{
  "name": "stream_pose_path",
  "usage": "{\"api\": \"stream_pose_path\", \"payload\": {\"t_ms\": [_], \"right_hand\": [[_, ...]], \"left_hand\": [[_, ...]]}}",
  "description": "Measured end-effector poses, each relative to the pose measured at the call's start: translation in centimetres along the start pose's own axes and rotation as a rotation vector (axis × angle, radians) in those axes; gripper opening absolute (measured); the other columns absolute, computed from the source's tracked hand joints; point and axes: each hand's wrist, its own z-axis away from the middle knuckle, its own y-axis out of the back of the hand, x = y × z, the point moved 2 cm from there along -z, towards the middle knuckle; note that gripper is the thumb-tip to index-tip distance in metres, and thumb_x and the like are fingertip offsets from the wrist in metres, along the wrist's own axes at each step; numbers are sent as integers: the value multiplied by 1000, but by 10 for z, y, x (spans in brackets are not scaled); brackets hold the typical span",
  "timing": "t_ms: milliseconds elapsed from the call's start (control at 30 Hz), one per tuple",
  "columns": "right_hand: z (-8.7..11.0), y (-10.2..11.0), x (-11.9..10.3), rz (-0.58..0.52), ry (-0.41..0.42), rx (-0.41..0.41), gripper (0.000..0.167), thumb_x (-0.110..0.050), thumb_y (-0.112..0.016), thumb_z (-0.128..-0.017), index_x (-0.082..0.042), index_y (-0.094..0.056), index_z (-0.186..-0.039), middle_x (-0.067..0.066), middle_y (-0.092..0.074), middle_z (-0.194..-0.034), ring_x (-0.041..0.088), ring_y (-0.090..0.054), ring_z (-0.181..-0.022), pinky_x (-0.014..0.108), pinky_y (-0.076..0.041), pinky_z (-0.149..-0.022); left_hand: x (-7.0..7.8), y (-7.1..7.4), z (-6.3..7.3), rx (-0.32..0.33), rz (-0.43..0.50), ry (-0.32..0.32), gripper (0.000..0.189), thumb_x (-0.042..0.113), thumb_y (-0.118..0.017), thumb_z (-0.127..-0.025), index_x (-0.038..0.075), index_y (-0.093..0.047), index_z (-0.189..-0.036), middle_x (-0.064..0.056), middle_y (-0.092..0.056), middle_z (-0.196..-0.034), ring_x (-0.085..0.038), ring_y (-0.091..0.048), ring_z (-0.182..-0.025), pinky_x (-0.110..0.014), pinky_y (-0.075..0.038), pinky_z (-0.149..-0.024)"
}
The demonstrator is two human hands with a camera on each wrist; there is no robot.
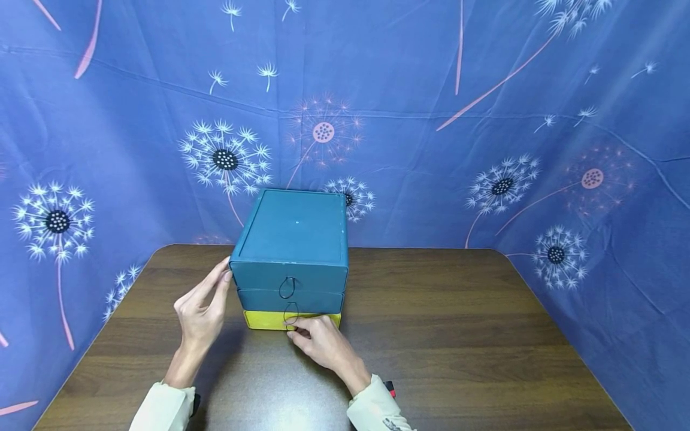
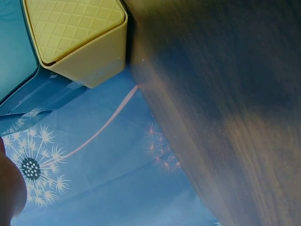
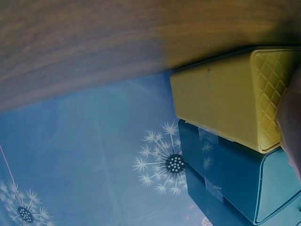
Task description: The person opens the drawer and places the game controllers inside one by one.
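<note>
Stacked on the table are two teal drawer boxes [image 1: 293, 230] above a yellow drawer box [image 1: 264, 320]. My left hand [image 1: 200, 311] rests its fairly straight fingertips against the upper teal box's front left corner. At the front of the yellow box, my right hand [image 1: 323, 341] pinches a thin black loop pull between thumb and forefinger. Other black loops [image 1: 287, 288] hang on the teal fronts. The yellow front has a quilted pattern [image 2: 84, 26] in the left wrist view; part of my right hand [image 3: 291, 122] covers its edge in the right wrist view.
The brown wooden table [image 1: 458, 329] extends on both sides of the stack. A blue cloth [image 1: 404, 161] with dandelion prints hangs behind and at the sides. Clear tape [image 3: 208, 135] joins the boxes along their side.
</note>
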Motion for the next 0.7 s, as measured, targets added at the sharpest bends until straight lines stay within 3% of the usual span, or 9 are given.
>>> {"api": "stream_pose_path", "payload": {"t_ms": [467,700], "right_hand": [[-1,-1,0,6,5,4,22,-10,-72,-98,-9,-78,-119,-2,-78,-103,-7,-64,-80,8,-51,-71],[3,1,1,73,40,7,23,-17,-69,-101,-12,-78,-121,-7,-77,-100,-10,-62,-79,8,-50,-68]], "left_hand": [[0,1,0,-1,2,-1,35,-27,-69,-78,-14,-74,-110,-28,-73,-102,6,-66,-105,-12,-51,-90],[-2,1,1,-8,-4,-4,35,-26,-70,-79,-13,-74,-111,-27,-74,-103,5,-66,-107,-12,-51,-90]]}}
